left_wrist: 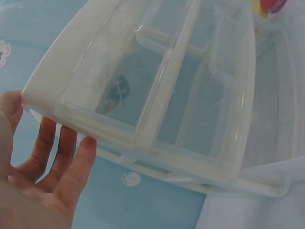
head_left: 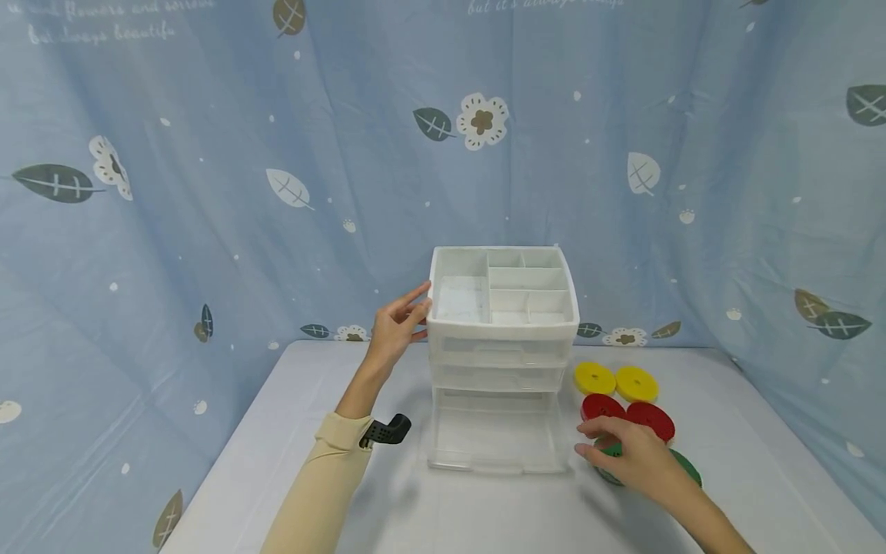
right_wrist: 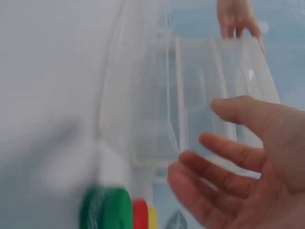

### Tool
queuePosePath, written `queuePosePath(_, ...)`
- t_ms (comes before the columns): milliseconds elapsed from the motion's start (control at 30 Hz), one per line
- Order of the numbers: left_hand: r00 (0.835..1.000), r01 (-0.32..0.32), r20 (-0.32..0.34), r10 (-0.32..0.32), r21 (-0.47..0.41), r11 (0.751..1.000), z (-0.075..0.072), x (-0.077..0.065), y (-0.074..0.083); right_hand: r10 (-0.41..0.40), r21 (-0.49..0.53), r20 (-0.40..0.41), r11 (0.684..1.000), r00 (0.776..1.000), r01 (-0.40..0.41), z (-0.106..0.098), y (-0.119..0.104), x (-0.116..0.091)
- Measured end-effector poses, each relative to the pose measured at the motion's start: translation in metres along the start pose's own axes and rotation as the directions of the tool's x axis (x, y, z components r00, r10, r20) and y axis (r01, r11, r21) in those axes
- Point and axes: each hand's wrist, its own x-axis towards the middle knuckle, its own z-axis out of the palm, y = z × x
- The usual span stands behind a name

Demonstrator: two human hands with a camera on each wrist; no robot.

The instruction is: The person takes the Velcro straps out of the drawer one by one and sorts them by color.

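A white drawer unit (head_left: 503, 331) with a divided top tray stands on the table. Its bottom clear drawer (head_left: 494, 438) is pulled out. My left hand (head_left: 394, 327) touches the unit's upper left side; in the left wrist view its fingers (left_wrist: 71, 157) reach the side edge, spread and fairly straight. To the right of the drawer my right hand (head_left: 633, 458) hovers over the green discs (head_left: 685, 465), fingers loosely bent, holding nothing. It partly hides those discs. The right wrist view shows its thumb (right_wrist: 243, 112) and fingers apart, with the clear drawers beyond.
Two red discs (head_left: 651, 421) lie behind the green ones, and two yellow discs (head_left: 637, 383) behind those, all right of the unit. A blue patterned curtain (head_left: 374, 154) hangs behind the white table (head_left: 291, 408). A black strap mount (head_left: 388, 431) sits on my left wrist.
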Motion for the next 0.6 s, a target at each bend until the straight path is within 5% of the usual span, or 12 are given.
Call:
queuePosePath(100,1.000,-0.010,0.006,0.010,0.000,1.000,0.000,0.000,0.000,-0.051,0.131,0.049,0.990,0.997,0.044,0.015,-0.007,0.003)
queuePosePath(200,1.000,-0.015,0.007,0.015,0.008,1.000,0.000,0.000,0.000,-0.048,0.330,0.175,0.944,0.983,-0.012,0.033,-0.013,0.005)
queuePosePath(367,1.000,-0.012,-0.001,0.012,0.009,1.000,0.000,-0.001,0.002,-0.026,0.570,0.402,0.789,0.915,-0.228,0.069,-0.020,0.004)
queuePosePath(500,1.000,-0.012,0.003,0.012,0.003,1.000,0.000,-0.002,0.002,0.007,0.624,0.511,0.685,0.860,-0.376,0.093,-0.024,0.001)
queuePosePath(600,1.000,-0.016,0.004,0.016,0.007,1.000,0.000,-0.003,0.001,0.067,0.654,0.573,0.563,0.816,-0.505,0.106,-0.026,0.000)
